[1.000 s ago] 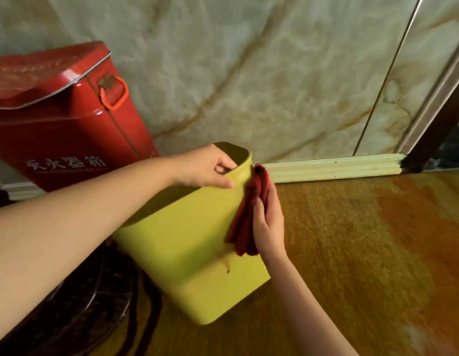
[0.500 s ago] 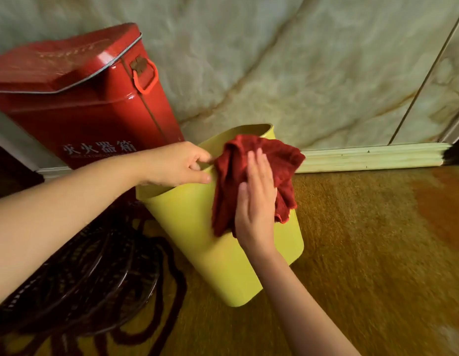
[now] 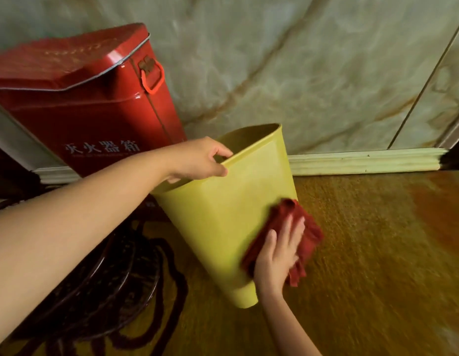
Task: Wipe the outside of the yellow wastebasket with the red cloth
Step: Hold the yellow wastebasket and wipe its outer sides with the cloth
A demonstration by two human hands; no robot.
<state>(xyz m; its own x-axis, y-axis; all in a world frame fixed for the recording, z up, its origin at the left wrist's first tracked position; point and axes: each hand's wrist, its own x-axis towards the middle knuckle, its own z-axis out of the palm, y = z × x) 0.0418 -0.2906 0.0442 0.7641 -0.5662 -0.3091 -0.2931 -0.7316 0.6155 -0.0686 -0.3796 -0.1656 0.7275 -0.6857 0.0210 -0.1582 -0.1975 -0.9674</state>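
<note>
The yellow wastebasket stands tilted on the floor, its open top toward the wall. My left hand grips its near rim, thumb outside and fingers curled inside. My right hand lies flat on the red cloth, pressing it against the lower right side of the basket's outer wall. The cloth is crumpled and hangs past the basket's right edge.
A red metal box with a handle and white characters stands against the marble wall just left of the basket. A dark round wire object lies on the floor at the lower left. Brown-orange floor stretches to the right.
My right hand has slid the red cloth from the top of the basket's side down to its lower right part. My left hand has kept its grip on the rim.
</note>
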